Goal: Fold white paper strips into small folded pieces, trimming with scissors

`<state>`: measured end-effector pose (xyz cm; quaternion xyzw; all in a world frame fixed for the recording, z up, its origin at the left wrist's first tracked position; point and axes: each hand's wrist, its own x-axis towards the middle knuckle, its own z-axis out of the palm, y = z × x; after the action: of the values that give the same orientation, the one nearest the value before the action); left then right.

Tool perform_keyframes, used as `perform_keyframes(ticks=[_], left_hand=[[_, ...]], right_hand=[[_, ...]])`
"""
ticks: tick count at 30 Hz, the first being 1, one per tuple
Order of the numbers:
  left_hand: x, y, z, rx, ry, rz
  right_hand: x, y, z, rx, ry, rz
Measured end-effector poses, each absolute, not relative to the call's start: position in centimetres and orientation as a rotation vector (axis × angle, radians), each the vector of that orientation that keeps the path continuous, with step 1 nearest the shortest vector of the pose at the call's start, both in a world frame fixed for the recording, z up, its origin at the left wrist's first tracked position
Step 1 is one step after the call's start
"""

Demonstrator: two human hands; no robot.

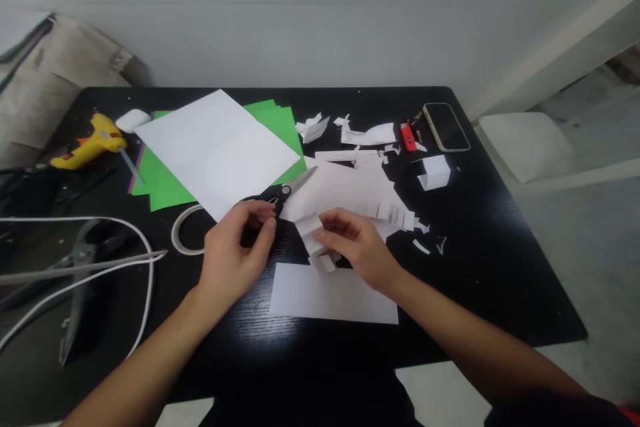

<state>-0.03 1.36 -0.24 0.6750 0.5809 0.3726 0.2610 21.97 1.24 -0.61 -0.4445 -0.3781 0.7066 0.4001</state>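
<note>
Folded white paper piece [309, 227] is sitting in a person's right hand [355, 240] about midway between the far and near edges of the black table [475, 293]. The hands are working apart: the right is pinching the piece between thumb and fingers, while the left hand [235, 240], nearer the table's left edge, is curling loosely by the scissors [286, 191]. Whether it is gripping their handles cannot be told. The blades are pointing toward the far right corner, their tips lying against a large cut sheet [340, 183]. A plain white rectangle [334, 297] is lying between the piece and the near edge. Toward the far right corner, a phone [447, 127] and a red lighter [408, 137] are resting; a yellow glue gun [100, 137] is lying near the far left corner. The step in hand appears to be the handling of the folds. The next move seems to be calling for a light right-hand hold, as thin paper is likely to be creasing easily.
</note>
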Motion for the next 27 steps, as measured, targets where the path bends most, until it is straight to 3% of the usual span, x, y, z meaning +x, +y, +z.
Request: perform_keyframes(ticks=[6,14,21,27], left_hand=[[-1.4,2.9,-1.5,2.281,1.911,0.626],[-1.5,3.0,-1.8,2.419,1.966,0.332],[-1.2,2.6,-0.8,2.107,1.928,0.613],[-0.3,1.9,0.0,1.452,1.447,0.865]], right_hand=[[22.2,1.4,-0.5,-1.088,-0.810,1.862],[22.3,1.7,-0.1,-0.996,-0.690,1.949],[22.3,1.6,-0.3,-0.970,-0.714,1.952],[22.2,1.4,-0.5,-0.965,-0.807,1.911]])
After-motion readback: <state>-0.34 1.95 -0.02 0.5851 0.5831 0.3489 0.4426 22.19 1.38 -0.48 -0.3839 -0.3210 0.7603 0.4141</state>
